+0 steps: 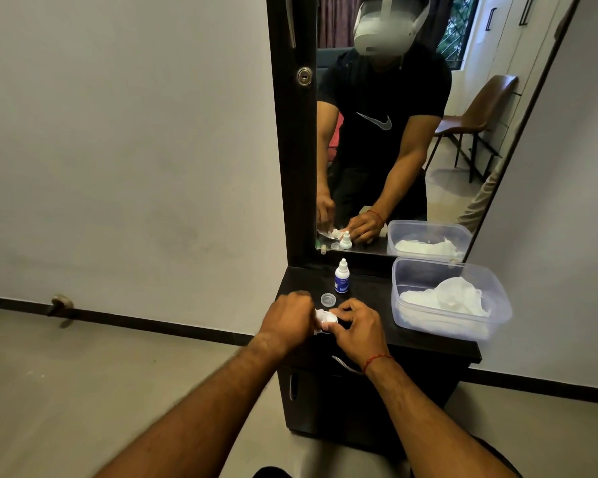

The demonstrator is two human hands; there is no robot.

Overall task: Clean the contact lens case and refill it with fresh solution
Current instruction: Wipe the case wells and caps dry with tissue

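Over the front left of the dark dresser top [370,298], both my hands meet around a small white contact lens case [328,319]. My left hand [287,319] is closed on a bit of white tissue [319,313] pressed against the case. My right hand [354,326] pinches the case between thumb and fingers. A loose clear round cap [328,299] lies on the top just beyond my hands. Behind it stands a small white solution bottle [341,277] with a blue label, upright and capped.
A clear plastic tub [491,326] holding crumpled white tissues sits at the right of the dresser top. A tall mirror [394,132] rises directly behind and reflects a person wearing a headset. Grey floor and white wall lie to the left.
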